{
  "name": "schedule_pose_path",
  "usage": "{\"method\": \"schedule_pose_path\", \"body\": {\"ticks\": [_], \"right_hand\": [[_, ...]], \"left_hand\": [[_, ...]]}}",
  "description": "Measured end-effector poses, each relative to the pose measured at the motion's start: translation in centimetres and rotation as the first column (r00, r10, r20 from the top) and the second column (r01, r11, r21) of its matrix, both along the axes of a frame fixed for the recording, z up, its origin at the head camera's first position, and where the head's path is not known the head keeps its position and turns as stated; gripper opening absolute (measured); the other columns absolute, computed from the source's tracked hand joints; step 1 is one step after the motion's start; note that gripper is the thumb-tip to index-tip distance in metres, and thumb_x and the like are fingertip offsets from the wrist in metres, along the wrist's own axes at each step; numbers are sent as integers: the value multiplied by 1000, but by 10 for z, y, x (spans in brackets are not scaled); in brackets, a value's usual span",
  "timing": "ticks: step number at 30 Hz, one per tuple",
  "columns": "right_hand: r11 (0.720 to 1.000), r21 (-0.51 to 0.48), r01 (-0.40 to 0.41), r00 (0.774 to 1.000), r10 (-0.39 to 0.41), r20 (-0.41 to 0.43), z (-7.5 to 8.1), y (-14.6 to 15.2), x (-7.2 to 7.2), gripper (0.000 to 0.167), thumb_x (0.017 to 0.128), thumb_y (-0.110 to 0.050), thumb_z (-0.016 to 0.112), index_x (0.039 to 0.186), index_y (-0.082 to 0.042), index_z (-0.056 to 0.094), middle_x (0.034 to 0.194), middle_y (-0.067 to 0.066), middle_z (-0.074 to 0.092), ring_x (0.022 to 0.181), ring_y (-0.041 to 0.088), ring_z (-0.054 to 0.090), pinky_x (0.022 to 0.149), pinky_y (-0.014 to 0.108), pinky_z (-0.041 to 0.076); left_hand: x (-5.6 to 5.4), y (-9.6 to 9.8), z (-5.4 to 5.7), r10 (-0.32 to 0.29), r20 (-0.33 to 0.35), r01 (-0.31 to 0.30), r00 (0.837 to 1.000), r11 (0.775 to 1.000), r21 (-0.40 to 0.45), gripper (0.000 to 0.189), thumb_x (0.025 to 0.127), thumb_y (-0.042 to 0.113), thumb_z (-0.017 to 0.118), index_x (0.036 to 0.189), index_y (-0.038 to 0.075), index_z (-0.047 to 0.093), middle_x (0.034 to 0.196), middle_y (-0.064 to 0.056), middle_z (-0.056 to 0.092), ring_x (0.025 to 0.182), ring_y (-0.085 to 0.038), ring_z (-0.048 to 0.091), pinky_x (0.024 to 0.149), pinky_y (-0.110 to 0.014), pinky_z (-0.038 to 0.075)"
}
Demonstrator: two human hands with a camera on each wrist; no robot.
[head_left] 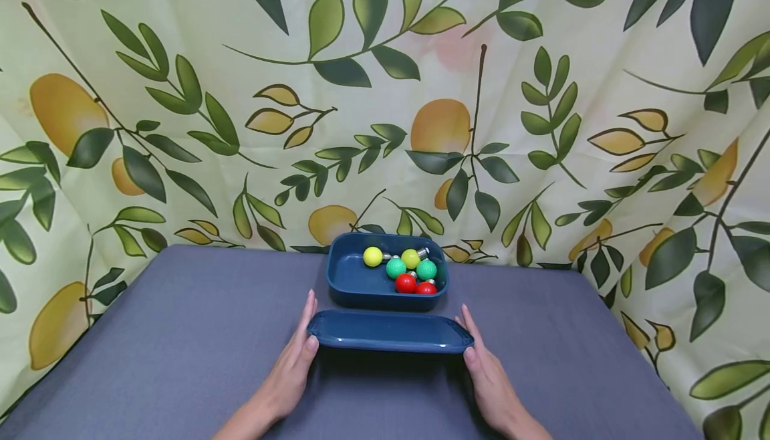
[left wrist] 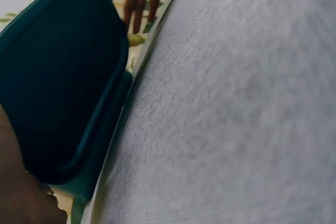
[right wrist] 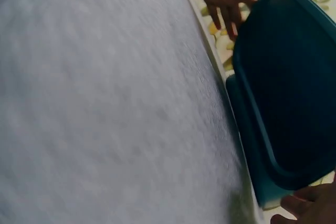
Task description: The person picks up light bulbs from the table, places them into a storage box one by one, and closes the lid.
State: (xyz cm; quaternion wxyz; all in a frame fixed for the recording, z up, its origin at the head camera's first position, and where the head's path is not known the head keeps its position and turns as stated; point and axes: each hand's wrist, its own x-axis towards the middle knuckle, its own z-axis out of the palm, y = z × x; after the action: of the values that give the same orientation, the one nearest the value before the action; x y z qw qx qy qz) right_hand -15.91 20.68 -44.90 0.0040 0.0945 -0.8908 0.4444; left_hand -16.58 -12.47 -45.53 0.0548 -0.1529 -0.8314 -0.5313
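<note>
A dark blue rectangular lid [head_left: 391, 332] is held tilted above the table, just in front of a matching blue box [head_left: 343, 283]. My left hand [head_left: 287, 366] grips its left end, thumb at the near corner and fingers extended along the side. At the opposite end, my right hand [head_left: 490, 380] holds it the same way. Inside the box lie several small bulb-shaped pieces with silvery bases: yellow ones [head_left: 373, 257], green ones [head_left: 396, 267] and red ones [head_left: 406, 283]. Both wrist views show the lid's dark underside [left wrist: 63, 72] with its raised rim.
A grey-blue cloth covers the table [head_left: 198, 333]. Behind and on both sides hangs a pale curtain [head_left: 385, 92] printed with leaves and orange fruit. The box stands near the table's far edge, close to this curtain.
</note>
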Motion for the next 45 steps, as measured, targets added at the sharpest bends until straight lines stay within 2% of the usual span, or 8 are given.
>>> {"method": "schedule_pose_path", "body": {"ticks": [7,12,15,20,23,30,39,45], "right_hand": [[998,18,54,996,-53,-66,15,-13,8,63,110,-43,25,165,-24,-1,165,20,30,147,44,40,110,65,40],[993,-83,80,981,-93,-173,34,-22,7,61,110,-40,21,165,-23,0,168,20,21,150,48,31,107,74,35],[979,-186,83,958,-130,-256,46,-29,1,57,111,-32,20,165,-25,2,170,17,15,150,48,29,109,73,31],[938,-339,76,926,-193,-325,64,-40,-12,54,112,-29,17,163,-35,0,172,1,15,151,39,33,118,26,32],[904,-418,90,906,-248,-342,72,-45,-23,55,112,-29,18,163,-37,0,170,-5,20,151,34,34,109,4,29],[842,-529,108,813,-380,-440,87,-65,-48,60,111,-23,29,164,-27,1,167,-3,30,143,14,44,122,37,36],[679,-729,-85,692,-486,-533,99,-81,-64,70,108,-14,43,164,-11,1,164,12,33,141,20,46,117,20,36],[733,-676,-83,651,-473,-593,98,-82,-65,79,103,-3,52,164,-8,3,165,15,32,132,16,52,111,20,40]], "left_hand": [[3,10,8,42,-73,-28,996,983,184,59,110,36,23,163,32,-3,171,-11,12,155,-3,14,117,-75,6],[-2,19,19,103,-182,-56,978,967,247,60,110,37,24,164,29,0,171,-8,18,155,-11,17,112,-81,8],[-11,25,29,143,-253,-69,957,957,282,60,109,30,25,165,25,2,170,-7,21,157,-15,20,123,-65,13],[-32,34,49,184,-299,-55,936,918,392,61,108,22,27,165,20,4,168,-8,25,156,-29,23,121,-14,20],[-41,37,62,209,-303,-61,930,899,434,62,107,21,31,165,19,6,167,-8,28,155,-32,26,127,-30,22],[-56,46,88,302,-362,-77,882,850,521,62,109,28,34,164,17,10,165,-11,32,155,-29,26,126,-55,19],[-62,58,100,370,-321,-120,872,796,593,78,106,34,51,165,22,0,165,-3,33,151,-26,36,120,-56,31],[-65,57,101,390,-366,-104,845,790,604,99,97,10,65,164,21,-7,166,-2,30,150,-24,38,120,-29,33]]}}
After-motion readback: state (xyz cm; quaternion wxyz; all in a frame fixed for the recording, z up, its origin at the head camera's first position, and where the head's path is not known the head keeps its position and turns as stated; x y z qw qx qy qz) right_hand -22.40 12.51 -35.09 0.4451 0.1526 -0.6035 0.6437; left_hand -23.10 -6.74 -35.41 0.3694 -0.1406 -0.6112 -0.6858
